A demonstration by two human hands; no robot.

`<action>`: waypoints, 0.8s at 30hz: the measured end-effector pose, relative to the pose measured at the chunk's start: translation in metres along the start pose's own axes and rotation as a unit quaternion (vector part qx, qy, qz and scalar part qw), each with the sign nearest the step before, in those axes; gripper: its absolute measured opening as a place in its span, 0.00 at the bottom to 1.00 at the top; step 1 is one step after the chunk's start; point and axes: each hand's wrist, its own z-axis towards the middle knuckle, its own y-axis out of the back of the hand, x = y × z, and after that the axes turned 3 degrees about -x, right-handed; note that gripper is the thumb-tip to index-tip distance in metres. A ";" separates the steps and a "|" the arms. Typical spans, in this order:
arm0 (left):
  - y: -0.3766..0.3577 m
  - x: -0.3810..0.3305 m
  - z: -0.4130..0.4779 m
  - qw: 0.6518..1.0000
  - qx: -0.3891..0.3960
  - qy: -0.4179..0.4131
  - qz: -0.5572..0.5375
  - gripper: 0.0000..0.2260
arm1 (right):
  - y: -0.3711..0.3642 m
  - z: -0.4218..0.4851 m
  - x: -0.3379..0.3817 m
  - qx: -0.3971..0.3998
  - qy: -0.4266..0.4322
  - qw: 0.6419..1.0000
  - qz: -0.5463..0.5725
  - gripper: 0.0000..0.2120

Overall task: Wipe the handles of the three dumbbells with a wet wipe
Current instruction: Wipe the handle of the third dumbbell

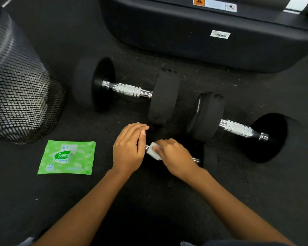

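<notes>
Three black dumbbells with chrome handles lie on the dark floor. The far-left dumbbell (pixel 128 90) and the right dumbbell (pixel 238 129) are untouched. The nearest dumbbell (pixel 210 157) is mostly hidden under my hands; only its chrome ends and right head show. My right hand (pixel 174 158) grips a folded white wet wipe (pixel 154 151) wrapped against its handle. With fingers straight, my left hand (pixel 129 150) rests on the left head of that dumbbell.
A green pack of wet wipes (pixel 67 158) lies flat on the floor to the left. A black mesh bin (pixel 16 93) stands at far left. A large black machine base (pixel 203 32) fills the back.
</notes>
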 end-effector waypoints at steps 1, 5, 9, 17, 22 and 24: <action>0.000 0.000 0.000 1.000 0.001 0.001 -0.001 0.16 | -0.004 -0.002 0.001 -0.015 0.034 0.999 -0.026 0.14; 0.001 0.000 0.000 1.000 0.001 0.000 0.000 0.16 | -0.006 -0.012 -0.003 -0.037 0.110 0.991 -0.065 0.20; 0.000 0.000 0.000 1.000 -0.004 0.001 -0.006 0.16 | 0.006 -0.010 -0.007 0.004 0.021 1.000 -0.006 0.18; 0.001 0.002 0.000 1.000 -0.005 -0.009 -0.002 0.15 | 0.003 0.013 0.005 0.095 -0.029 0.991 0.087 0.16; 0.000 0.001 -0.001 1.000 -0.002 -0.006 0.000 0.15 | 0.010 0.005 -0.010 0.102 0.002 0.994 0.032 0.20; -0.001 0.001 -0.001 1.000 -0.004 -0.008 -0.003 0.16 | 0.013 0.016 -0.007 0.135 -0.028 0.989 0.050 0.15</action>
